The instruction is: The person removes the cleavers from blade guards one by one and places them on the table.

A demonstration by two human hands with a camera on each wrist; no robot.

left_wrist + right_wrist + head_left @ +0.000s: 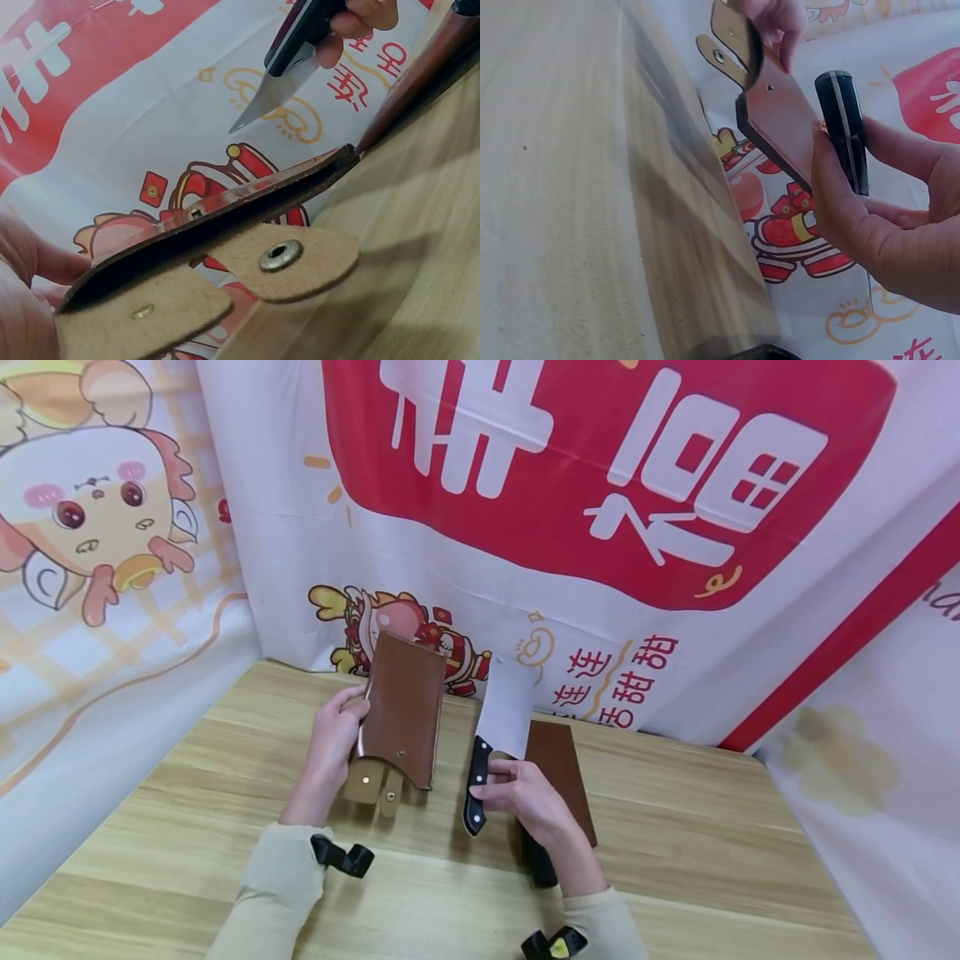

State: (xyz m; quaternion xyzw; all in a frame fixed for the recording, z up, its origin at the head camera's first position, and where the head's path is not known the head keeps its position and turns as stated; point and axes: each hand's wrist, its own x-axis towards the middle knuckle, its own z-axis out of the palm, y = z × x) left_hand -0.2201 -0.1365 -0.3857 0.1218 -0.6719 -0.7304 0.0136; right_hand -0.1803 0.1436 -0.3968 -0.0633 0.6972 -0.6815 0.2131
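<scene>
My left hand (335, 731) holds a brown leather knife sheath (402, 702) by its left edge, raised over the table. The sheath's mouth faces me, and two tan snap straps (365, 779) hang from it. In the left wrist view the opening shows as a dark slot (202, 240) with nothing in it. My right hand (525, 793) pinches the black riveted handle (476, 789) of a cleaver between thumb and fingers. The cleaver's broad blade (506, 706) points away from me, to the right of the sheath and apart from it.
A second brown sheath (562, 768) lies on the wooden table (675, 860) at the right, a black handle (538, 864) sticking out of its near end, partly behind my right hand. Printed cloth (525, 552) hangs along the table's back edge and both sides.
</scene>
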